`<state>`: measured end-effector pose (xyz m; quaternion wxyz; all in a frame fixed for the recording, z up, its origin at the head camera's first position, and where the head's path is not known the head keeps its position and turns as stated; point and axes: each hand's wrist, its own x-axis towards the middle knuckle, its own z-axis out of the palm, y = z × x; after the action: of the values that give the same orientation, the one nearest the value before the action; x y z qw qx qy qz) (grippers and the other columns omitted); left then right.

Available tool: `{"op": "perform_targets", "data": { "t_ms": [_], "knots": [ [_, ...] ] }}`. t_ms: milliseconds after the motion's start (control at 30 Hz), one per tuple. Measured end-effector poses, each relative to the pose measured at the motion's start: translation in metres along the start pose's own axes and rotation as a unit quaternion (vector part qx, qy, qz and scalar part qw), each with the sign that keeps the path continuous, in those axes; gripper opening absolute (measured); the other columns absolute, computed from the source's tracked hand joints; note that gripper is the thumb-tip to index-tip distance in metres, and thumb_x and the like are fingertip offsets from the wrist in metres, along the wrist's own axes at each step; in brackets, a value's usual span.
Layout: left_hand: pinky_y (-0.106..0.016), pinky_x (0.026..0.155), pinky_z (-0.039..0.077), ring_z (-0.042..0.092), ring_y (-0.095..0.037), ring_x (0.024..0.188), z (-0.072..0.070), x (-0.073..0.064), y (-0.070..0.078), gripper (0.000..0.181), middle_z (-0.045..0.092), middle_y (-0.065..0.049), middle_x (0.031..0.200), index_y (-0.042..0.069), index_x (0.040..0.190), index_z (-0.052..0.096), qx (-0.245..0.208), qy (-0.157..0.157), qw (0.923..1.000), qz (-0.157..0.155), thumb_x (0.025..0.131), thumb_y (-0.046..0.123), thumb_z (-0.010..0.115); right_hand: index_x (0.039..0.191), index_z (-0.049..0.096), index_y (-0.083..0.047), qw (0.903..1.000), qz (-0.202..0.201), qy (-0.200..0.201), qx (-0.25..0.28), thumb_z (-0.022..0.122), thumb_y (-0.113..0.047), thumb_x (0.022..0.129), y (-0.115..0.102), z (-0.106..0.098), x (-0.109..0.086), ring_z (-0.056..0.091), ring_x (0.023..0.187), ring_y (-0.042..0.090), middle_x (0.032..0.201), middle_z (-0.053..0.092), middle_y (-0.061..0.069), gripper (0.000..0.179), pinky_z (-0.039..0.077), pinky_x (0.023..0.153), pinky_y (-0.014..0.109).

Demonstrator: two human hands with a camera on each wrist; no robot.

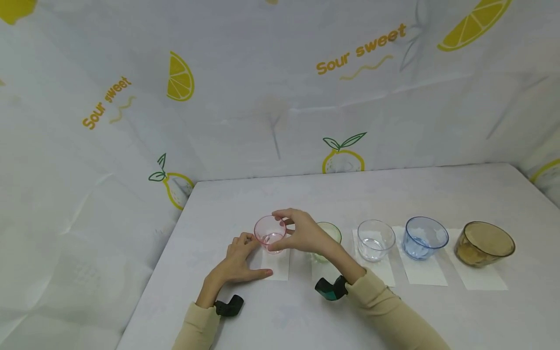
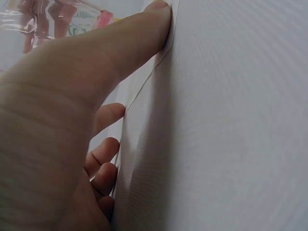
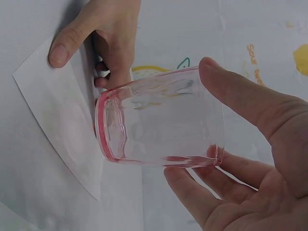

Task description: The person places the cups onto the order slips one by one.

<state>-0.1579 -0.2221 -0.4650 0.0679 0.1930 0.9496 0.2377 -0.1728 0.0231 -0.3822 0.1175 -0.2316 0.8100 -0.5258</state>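
My right hand grips a clear, pink-tinted glass cup from the right side. In the right wrist view, the thumb and fingers hold the cup near its rim, and its pink base faces a white sheet of paper. Whether the base touches the paper is hard to tell. My left hand rests on the table to the left of the cup, its thumb on the near part of the paper. In the left wrist view, the left fingers lie loosely bent against the pale surface.
To the right stand a green glass cup, partly behind the right wrist, a clear one, a blue one and a wider amber bowl. White paper lies under each. A lemon-printed cloth rises behind the table.
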Motion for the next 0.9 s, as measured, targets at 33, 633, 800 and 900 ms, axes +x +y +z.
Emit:
{"op": "perform_targets", "data": {
  "t_ms": [33,633,800,900],
  "knots": [
    [-0.049,0.097,0.034,0.042,-0.026,0.117,0.000,0.000,0.000,0.083,0.047,-0.006,0.130,0.013,0.142,0.058,0.000,0.000,1.0000,0.001,0.075,0.055,0.084,0.143,0.054,0.003,1.0000,-0.001,-0.001,-0.002,0.091,-0.018,0.076,0.001,0.000,0.000,0.057,0.128,0.037,0.143,0.057,0.021,0.079,0.056,0.100,0.038],
    [-0.045,0.095,0.034,0.040,-0.024,0.115,0.001,0.000,-0.001,0.086,0.047,-0.007,0.131,0.016,0.145,0.055,-0.002,-0.001,1.0000,-0.004,0.075,0.055,0.085,0.142,0.054,0.005,0.9991,0.008,-0.035,-0.021,0.090,-0.012,0.076,0.005,0.007,0.000,0.057,0.131,0.042,0.143,0.057,0.025,0.077,0.055,0.102,0.042],
    [-0.043,0.095,0.033,0.040,-0.023,0.115,0.001,-0.001,-0.001,0.084,0.047,-0.006,0.131,0.019,0.144,0.056,-0.001,-0.005,1.0000,-0.007,0.074,0.056,0.084,0.144,0.052,0.004,0.9983,0.020,-0.036,-0.042,0.089,-0.014,0.078,0.004,0.011,-0.001,0.058,0.130,0.041,0.143,0.056,0.024,0.077,0.054,0.103,0.046],
    [-0.043,0.095,0.033,0.040,-0.023,0.115,0.001,-0.001,-0.001,0.082,0.047,-0.006,0.130,0.019,0.143,0.056,-0.001,-0.005,1.0000,-0.005,0.074,0.056,0.084,0.144,0.052,0.004,0.9976,0.028,-0.032,-0.055,0.089,-0.015,0.079,0.004,0.013,-0.002,0.058,0.128,0.041,0.141,0.057,0.024,0.078,0.054,0.103,0.047]
  ]
}}
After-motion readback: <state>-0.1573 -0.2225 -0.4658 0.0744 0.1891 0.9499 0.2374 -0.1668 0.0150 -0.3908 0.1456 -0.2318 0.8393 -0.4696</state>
